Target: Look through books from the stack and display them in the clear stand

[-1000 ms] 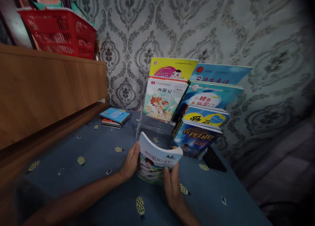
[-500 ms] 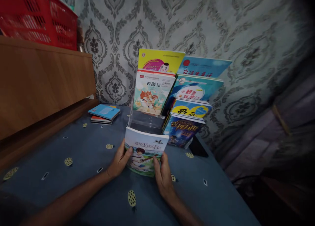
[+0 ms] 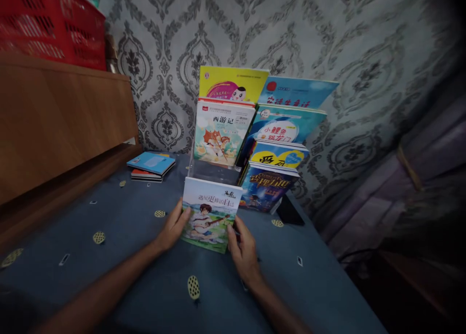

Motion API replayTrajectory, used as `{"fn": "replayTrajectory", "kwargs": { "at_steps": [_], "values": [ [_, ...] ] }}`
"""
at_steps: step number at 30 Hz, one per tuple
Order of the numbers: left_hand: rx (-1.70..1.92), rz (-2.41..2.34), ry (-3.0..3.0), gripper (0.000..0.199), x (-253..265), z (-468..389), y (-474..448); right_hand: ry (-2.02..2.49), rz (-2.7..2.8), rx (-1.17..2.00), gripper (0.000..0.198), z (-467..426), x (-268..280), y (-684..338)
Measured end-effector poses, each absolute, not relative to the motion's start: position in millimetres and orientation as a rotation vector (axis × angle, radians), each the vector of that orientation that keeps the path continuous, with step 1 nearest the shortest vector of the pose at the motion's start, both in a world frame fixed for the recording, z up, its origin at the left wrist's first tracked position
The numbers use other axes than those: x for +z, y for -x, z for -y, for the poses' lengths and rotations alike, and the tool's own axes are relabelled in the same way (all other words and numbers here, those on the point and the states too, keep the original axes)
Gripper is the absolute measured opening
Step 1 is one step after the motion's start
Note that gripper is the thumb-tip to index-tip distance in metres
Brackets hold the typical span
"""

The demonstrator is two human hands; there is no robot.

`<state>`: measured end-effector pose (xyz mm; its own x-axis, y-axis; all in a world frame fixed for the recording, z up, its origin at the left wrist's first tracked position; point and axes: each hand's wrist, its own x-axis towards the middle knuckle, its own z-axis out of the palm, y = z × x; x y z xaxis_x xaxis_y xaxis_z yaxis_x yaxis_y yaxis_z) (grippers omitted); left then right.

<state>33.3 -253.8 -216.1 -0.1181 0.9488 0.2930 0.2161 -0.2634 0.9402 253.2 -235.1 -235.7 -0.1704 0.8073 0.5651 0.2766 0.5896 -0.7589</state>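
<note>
Between my hands is a book (image 3: 209, 217) with a drawing of a person playing a guitar on its cover. My left hand (image 3: 174, 227) grips its left edge, thumb on the front. My right hand (image 3: 243, 249) holds the right edge, thumb on the cover and fingers hidden behind. Just behind it stands a clear tiered book rack (image 3: 214, 172). In the rack's left column are a white-and-green book (image 3: 224, 132) and a yellow book (image 3: 235, 81). Its right column holds blue books, with a dark blue book (image 3: 267, 188) in front.
A small stack of books (image 3: 151, 164) lies at the left on the blue patterned cloth (image 3: 127, 237). Beyond it are a wooden cabinet (image 3: 65, 130) and a red basket (image 3: 51, 28). A flat black object (image 3: 290, 211) lies right of the rack, near a curtain (image 3: 393, 174).
The book between my hands has shifted slightly up and left, and its cover looks flatter. Both hands keep hold of it. The whole view has shifted a little.
</note>
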Motion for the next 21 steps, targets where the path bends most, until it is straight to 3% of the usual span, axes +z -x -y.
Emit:
{"fn": "replayTrajectory", "kwargs": {
  "at_steps": [12,21],
  "values": [
    [1.170,-1.460,-1.826,0.058,-208,249,-16,0.907,1.733,0.622,0.039,231,-243,-257],
    [1.075,-1.682,-1.901,0.041,-197,243,-16,0.890,1.771,0.482,0.035,213,-240,-252]
  ]
}}
